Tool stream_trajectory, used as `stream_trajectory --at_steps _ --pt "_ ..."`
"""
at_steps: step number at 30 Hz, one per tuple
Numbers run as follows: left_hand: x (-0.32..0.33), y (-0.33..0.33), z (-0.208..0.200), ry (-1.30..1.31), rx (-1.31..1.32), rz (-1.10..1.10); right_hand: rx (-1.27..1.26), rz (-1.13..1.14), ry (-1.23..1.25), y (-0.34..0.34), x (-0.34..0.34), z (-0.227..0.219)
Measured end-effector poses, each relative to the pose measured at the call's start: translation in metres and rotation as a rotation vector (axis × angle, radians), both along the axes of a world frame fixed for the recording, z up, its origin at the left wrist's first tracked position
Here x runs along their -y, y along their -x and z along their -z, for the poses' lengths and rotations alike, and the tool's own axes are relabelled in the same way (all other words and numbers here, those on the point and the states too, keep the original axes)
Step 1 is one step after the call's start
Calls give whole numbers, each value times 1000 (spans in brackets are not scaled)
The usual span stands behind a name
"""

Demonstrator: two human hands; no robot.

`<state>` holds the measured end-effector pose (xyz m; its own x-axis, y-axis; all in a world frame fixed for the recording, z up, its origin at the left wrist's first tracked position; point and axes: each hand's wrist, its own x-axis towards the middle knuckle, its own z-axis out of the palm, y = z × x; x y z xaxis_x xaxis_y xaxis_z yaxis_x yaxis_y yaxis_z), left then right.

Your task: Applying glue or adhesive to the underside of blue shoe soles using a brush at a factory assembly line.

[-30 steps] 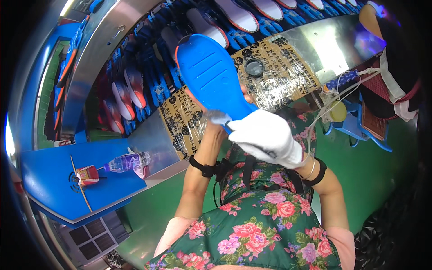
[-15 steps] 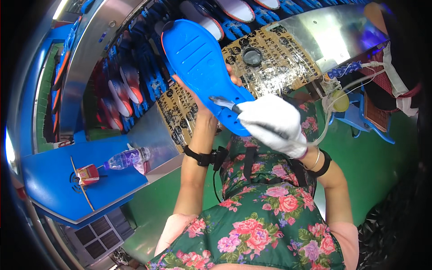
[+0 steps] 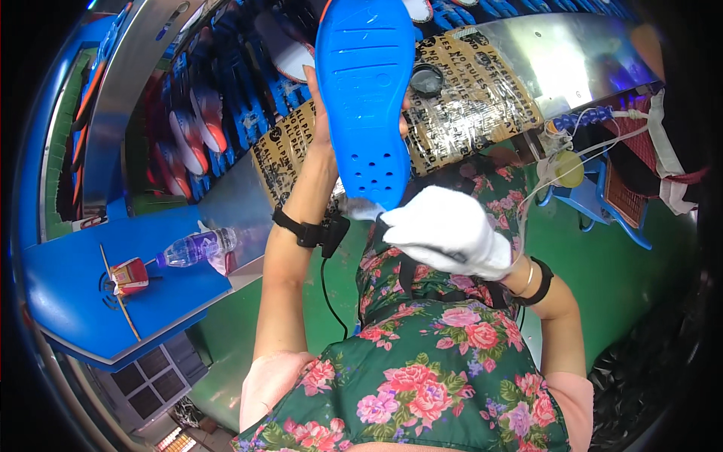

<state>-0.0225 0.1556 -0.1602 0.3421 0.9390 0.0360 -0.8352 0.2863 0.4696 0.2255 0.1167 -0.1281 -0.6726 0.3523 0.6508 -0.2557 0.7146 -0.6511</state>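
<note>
A long blue insole [image 3: 367,83] stands nearly upright before me, its underside toward me, with a cluster of small holes near its lower end. My bare left hand [image 3: 322,124] grips it from behind, the fingers showing past both edges. In a white glove, my right hand [image 3: 448,233] is closed around a small brush [image 3: 364,209]. The brush's tip, blurred by motion, is at the insole's lower end; whether it touches is hard to tell. Past the insole, a round black dish [image 3: 427,80] rests on a taped cardboard sheet [image 3: 478,98].
Several insoles [image 3: 197,124] hang or lie along a rack at the back left. On the blue side table [image 3: 68,267] are a plastic bottle [image 3: 197,248] and a small red box [image 3: 129,276]. Hoses [image 3: 580,118] and a blue stool [image 3: 595,197] are at the right.
My left hand has turned the insole more upright and lifted it farther away. My right hand with the brush has moved down and left, from among the holes to the insole's lower end.
</note>
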Motion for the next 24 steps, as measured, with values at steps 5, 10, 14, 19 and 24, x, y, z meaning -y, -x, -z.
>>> stream_trajectory --at_steps 5,10,14,19,24 --pt "-8 3 -4 -4 5 93 -59 57 91 8 -22 3" --pt "-18 17 6 114 -249 84 6 -78 29 11 -17 10" --pt "-11 15 -5 158 -448 56 -8 -24 156 12 -35 -1" --pt "-3 31 34 169 -141 -143 88 -60 796 7 -33 26" --pt "11 36 40 97 71 -515 -159 131 1354 13 -40 24"
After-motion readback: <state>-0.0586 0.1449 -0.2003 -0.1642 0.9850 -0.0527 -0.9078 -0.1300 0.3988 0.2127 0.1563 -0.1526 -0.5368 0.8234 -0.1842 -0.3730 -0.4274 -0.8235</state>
